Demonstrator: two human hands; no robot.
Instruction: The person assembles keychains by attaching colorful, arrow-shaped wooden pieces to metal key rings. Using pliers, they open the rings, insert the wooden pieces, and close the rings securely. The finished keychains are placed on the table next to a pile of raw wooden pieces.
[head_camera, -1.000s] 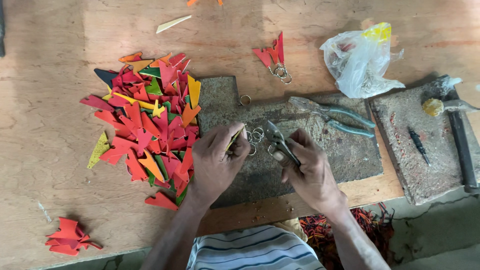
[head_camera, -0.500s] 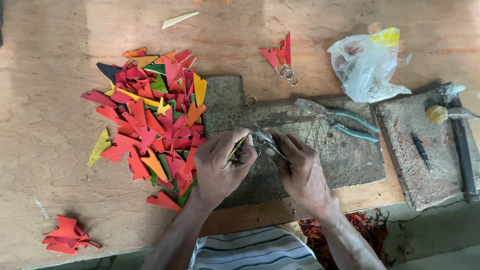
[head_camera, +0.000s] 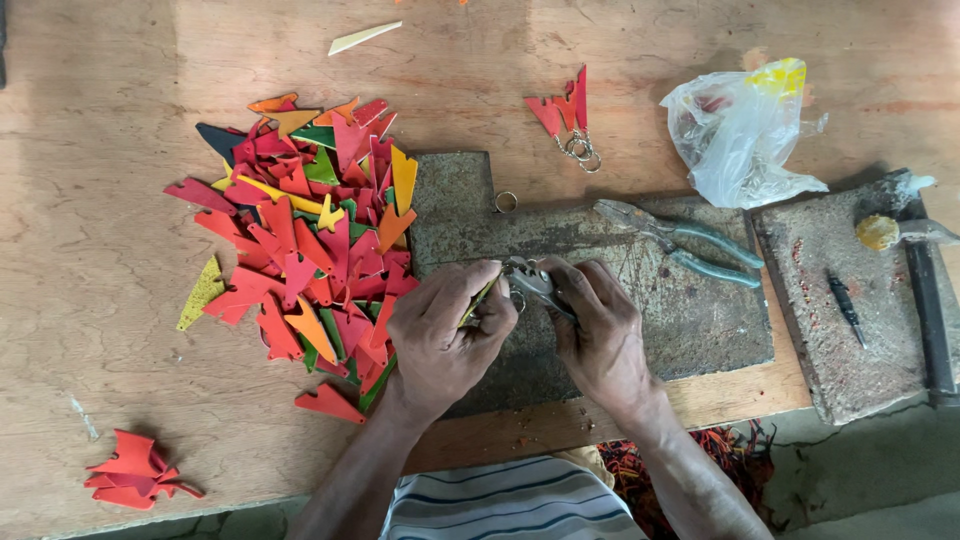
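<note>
Since a moment ago my two hands have closed in on each other over the grey stone slab (head_camera: 700, 330), and the small metal pliers (head_camera: 532, 280) now sit almost hidden between them. My left hand (head_camera: 440, 335) is pinched shut on a thin yellow-green flat piece (head_camera: 478, 297), its long axis slanting up toward the right, its tip pointing straight at the plier nose. My right hand (head_camera: 600, 335) is clamped round the pliers' handles, and a small metal ring (head_camera: 518, 298) hangs at their tip, just beside the piece. Both hands are equally close to that meeting point.

Left of the slab lies the heap of red, orange and yellow flat cut shapes (head_camera: 310, 240) on the worn plywood bench (head_camera: 120, 150). Blue-handled pliers (head_camera: 680, 240) rest on the slab beyond my right hand, with a clear plastic bag (head_camera: 740, 135) further back and a hammer (head_camera: 925, 290) at the far right.
</note>
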